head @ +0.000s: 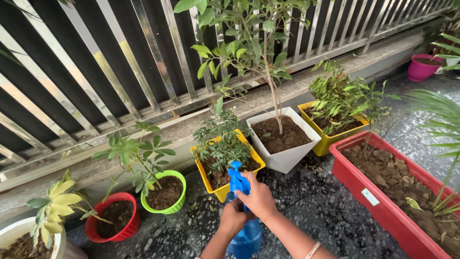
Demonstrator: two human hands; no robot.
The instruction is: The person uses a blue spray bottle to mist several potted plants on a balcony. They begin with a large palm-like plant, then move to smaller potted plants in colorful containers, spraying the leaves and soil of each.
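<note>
Blue spray bottle [243, 225] sits upright at six o'clock, low in the view, gripped by both hands. The left hand [232, 219] is wrapped round its neck, seemingly to steady it, while the right hand [258, 197] closes over the trigger head, whose nozzle points toward twelve o'clock at the yellow square pot [225, 189] just beyond. Farther off, at one o'clock, stands a white square pot [287, 158], beside the metal railing [143, 57].

Glossy blue plastic spray bottle [242, 230]; shiny metal railing [143, 57]; speckled stone floor [306, 206].
</note>
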